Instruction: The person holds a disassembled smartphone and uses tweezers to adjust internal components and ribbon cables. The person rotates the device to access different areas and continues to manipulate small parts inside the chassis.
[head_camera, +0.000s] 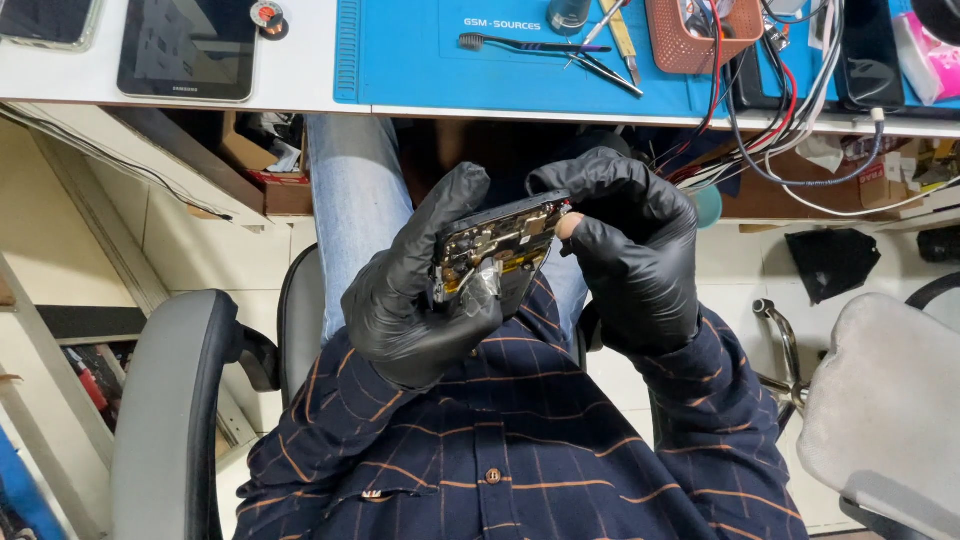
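Black nitrile on both hands, and between them we have an opened phone (497, 247) with its circuit boards bared, held over the lap just below the desk edge (300, 100). Our left hand (420, 290) wraps the lower end, fingers closed round the frame; our right hand (630, 250) pinches the top corner. It looks light and stiff but fragile — we'd judge the safe hold is the outer edges, never the exposed boards or thin ribbon cables.
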